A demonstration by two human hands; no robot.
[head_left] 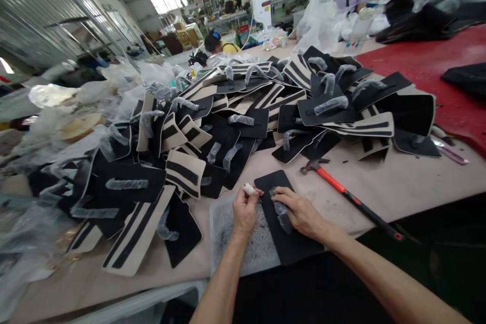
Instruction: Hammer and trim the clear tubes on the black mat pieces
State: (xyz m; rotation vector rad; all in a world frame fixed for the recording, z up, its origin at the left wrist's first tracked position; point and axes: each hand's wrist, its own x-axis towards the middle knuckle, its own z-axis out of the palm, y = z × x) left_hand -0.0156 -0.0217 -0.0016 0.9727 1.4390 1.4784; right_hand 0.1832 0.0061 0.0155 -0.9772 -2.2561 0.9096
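while right hand point(299, 211) grips handle point(284, 224) on panel point(296, 249), left hand point(245, 211) curls beside panel, contents unclear. hammer point(347, 193) right of panel.

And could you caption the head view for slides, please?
Left hand beside a black panel, right hand on its plastic-wrapped handle.

Reaching forward with both forearms bare. Angling left forearm point(226, 273) steeply up from lower edge; holding left hand point(245, 211) with fingers curled in, thumb up near fingertips. Stretching right forearm point(375, 266) diagonally from lower right; bending right hand's point(299, 209) fingers, back upward. Holding hands near, apart.
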